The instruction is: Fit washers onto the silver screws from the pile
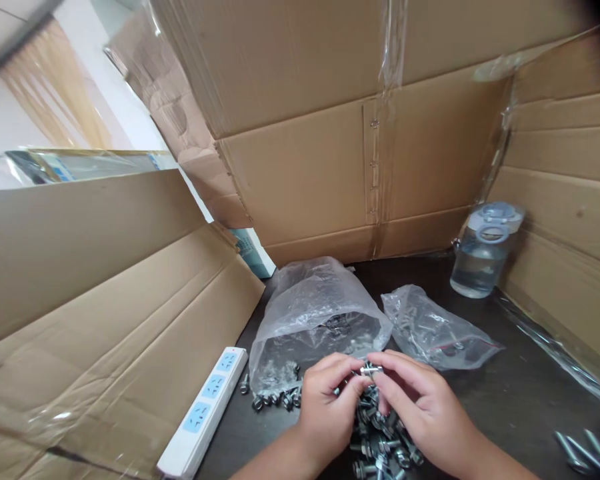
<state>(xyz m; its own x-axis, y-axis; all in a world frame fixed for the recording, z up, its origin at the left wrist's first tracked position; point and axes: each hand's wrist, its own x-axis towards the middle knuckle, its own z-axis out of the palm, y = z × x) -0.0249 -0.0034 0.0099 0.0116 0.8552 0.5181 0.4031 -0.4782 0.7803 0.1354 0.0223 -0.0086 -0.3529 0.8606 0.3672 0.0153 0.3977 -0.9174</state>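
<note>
Left hand (327, 408) and right hand (425, 410) close together just above a heap of steel bolts (380, 427) on a dark table (530, 373), the fingers (350, 365) of both clenched in a pinch on one small bolt (371, 369). Just behind the hands, a clear plastic bag (315, 327) of more bolts, with a few loose bolts (275, 401) along its lower edge, and a second, flatter plastic bag (437, 330) to the right. Farther off, a white power strip (205, 407) at left, a water bottle (485, 250) beside cardboard sheets (360, 167), and further bolts (585, 453) in the lower right corner.
</note>
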